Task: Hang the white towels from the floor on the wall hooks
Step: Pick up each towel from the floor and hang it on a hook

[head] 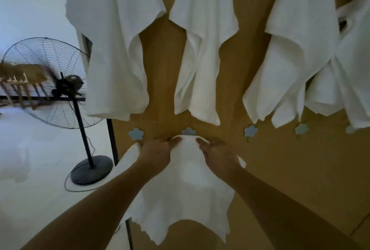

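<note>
You are facing a tan wooden wall (280, 169) with a smooth, faintly grained surface, set with a row of small pale-blue, flower-shaped hooks. Above that row, soft white towels are already hanging in limp, pointed folds: one at the left (114, 49), one in the middle (202, 49), one to the right (296, 59) and a bunched one at the far right edge (352, 69).

Your left hand (156, 151) is gripping the top of a white towel (184, 185), fingers curled into the cloth just below and left of the middle flower hook (188, 131). Your right hand (218, 153) is holding the same towel from the other side, fingertips pressing its upper edge against the wall. Between your two hands the cloth is rising in a rounded hump that is touching the lower petals of that hook.

The towel is draping down between your forearms, thin and matte, ending in ragged points near the bottom. The neighbouring flower hooks at left (136, 134) and right (250, 131) are bare.

To your left, a black pedestal fan (66, 85) with a round wire cage is standing on a disc base on the pale floor (40, 159).
</note>
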Tool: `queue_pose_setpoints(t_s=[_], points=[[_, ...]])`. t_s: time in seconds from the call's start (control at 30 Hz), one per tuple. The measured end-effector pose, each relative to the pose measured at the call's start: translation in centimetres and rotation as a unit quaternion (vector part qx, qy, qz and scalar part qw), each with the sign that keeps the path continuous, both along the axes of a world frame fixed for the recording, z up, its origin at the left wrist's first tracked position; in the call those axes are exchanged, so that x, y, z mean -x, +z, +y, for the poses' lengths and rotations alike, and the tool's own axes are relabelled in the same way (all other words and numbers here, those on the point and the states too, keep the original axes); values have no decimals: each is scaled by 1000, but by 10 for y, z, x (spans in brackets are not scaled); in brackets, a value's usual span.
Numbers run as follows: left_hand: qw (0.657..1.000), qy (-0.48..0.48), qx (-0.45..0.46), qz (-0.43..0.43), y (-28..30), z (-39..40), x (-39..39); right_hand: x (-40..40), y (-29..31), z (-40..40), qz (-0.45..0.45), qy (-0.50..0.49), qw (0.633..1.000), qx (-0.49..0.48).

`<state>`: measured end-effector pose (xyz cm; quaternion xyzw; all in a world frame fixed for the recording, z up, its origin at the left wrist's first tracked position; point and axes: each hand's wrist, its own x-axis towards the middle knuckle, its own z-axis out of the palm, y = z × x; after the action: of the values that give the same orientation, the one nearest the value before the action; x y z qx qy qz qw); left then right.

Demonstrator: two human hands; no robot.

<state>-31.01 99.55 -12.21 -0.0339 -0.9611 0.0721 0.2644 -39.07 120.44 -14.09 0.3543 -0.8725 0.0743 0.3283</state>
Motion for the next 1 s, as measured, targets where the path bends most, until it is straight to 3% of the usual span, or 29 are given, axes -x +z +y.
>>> queue_pose_setpoints(t_s=[0.1, 0.27, 0.37, 0.47, 0.53, 0.6, 0.7, 0.83, 1.0], points=[[999, -6, 19, 33, -18, -1, 15, 13, -25, -12, -23, 0, 998, 52], [990, -63, -120, 49, -67, 1, 32, 15, -69, -26, -98, 32, 979, 176], [960, -42, -271, 52, -80, 25, 37, 8, -78, -45, -204, 51, 932, 296], [914, -26, -401, 50, -85, 45, 40, 7, -79, -50, -172, 61, 924, 335], [921, -24, -381, 71, -86, 51, 38, 7, -81, -47, -112, 53, 938, 323], [948, 8, -304, 94, -92, 52, 35, 6, -84, -45, -95, 21, 952, 291], [962, 74, -258, 54, -103, 51, 27, 3, -97, -44, -89, 10, 961, 261], [914, 48, -402, -32, -119, 59, 20, -12, -109, -48, -184, 60, 908, 372], [889, 27, -449, -84, -128, 58, 21, -24, -110, -51, -376, 57, 839, 389]])
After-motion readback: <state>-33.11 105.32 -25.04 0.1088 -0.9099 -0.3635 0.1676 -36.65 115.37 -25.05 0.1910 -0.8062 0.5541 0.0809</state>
